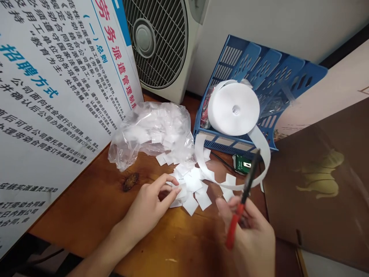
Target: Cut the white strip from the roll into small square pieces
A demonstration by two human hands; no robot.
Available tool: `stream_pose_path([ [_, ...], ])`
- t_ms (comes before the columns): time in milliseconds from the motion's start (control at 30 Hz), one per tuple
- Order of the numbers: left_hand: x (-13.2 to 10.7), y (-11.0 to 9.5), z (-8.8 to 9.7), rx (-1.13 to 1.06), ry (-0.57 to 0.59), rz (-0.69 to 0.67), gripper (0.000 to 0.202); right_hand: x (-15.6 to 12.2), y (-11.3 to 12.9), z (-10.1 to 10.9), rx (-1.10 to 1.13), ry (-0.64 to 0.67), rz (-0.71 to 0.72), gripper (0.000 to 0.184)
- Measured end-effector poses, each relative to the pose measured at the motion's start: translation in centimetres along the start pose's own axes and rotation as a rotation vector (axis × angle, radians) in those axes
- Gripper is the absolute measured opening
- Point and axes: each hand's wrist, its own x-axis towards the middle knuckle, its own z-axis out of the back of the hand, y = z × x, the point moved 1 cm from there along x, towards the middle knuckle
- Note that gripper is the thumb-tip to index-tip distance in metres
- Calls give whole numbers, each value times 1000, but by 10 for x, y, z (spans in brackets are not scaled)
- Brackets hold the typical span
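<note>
My left hand (155,196) pinches a small white square (181,191) between thumb and fingers, just over a loose heap of white squares (192,181) on the wooden table. In my right hand (253,227) are scissors with red handles (243,204), blurred by motion, their dark blades pointing up and away. Behind the blades, a white strip (263,161) loops down from a large white roll (234,108) and runs toward the heap. Further back, a clear plastic bag (155,130) with more white squares in it lies on the table.
The roll rests in a blue file rack (271,73) at the back. A green tape measure (241,164) lies before the rack. A box fan (161,42) stands behind the bag, a printed board (66,84) leans at left, and a brown panel (319,181) borders the right.
</note>
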Motion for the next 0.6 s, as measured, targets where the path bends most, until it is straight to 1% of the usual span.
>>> stream_pose_path([
  [67, 1, -2, -1, 54, 14, -45, 12, 19, 17, -16, -11, -36, 146, 37],
  [167, 3, -5, -3, 122, 42, -125, 9, 49, 41, -34, -119, -72, 267, 31],
  [267, 6, -4, -4, 185, 31, -193, 9, 75, 62, -45, -253, -67, 340, 24],
  [333, 7, -1, -6, 203, 15, -215, 9, 82, 71, -46, -280, -28, 353, 21],
  [367, 8, 0, -6, 205, 2, -229, 10, 81, 72, -43, -277, 2, 339, 21],
  [433, 9, 3, -7, 206, -42, -268, 10, 67, 66, -29, -281, 62, 279, 24],
  [467, 9, 4, -7, 205, -72, -286, 10, 56, 58, -17, -284, 90, 227, 27],
  [567, 8, 6, -6, 205, -169, -306, 10, 14, 18, 35, -303, 135, 136, 35],
  [600, 8, 7, -5, 206, -195, -308, 10, 2, 2, 55, -283, 148, 101, 32],
])
